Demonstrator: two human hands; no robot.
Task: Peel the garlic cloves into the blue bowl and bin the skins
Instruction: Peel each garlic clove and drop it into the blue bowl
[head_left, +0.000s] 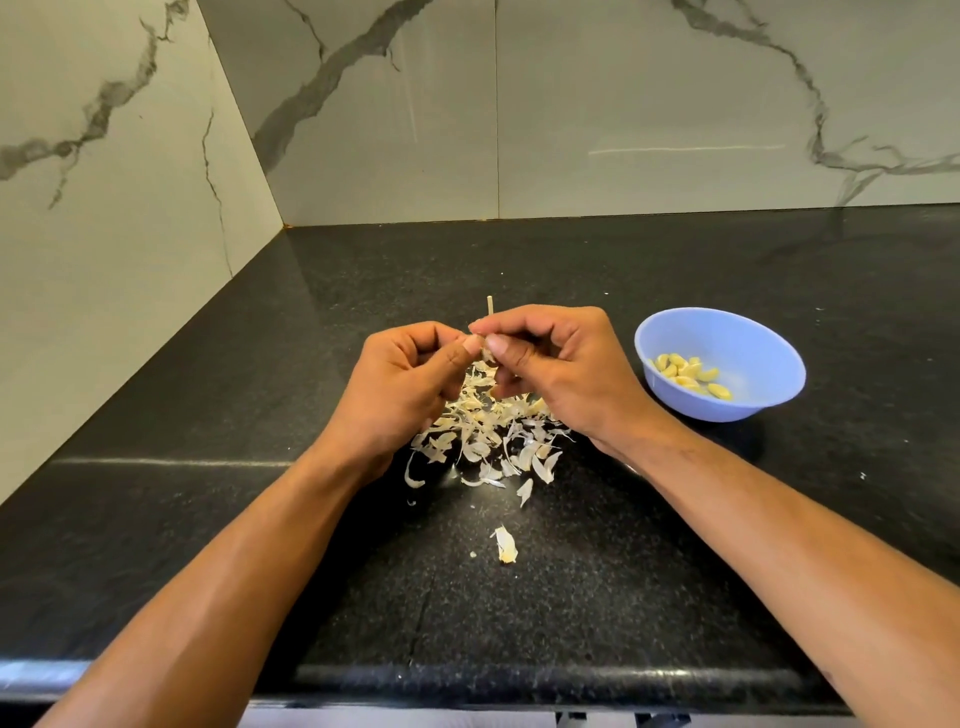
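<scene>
Both hands meet above the middle of the black counter. My left hand (410, 374) and my right hand (550, 364) pinch a small garlic clove (487, 354) between thumbs and fingertips; most of it is hidden by the fingers. A thin pale stalk (489, 305) pokes up behind the fingers. Under the hands lies a pile of papery garlic skins (488, 441). One larger skin piece (505, 544) lies apart, nearer to me. To the right stands the blue bowl (727, 332) with several peeled yellow cloves (691, 375) in it.
The black stone counter (208, 519) runs into a corner of marble-patterned walls (363, 130) at the back left. Its front edge (519, 675) is just below my forearms. No bin is in view.
</scene>
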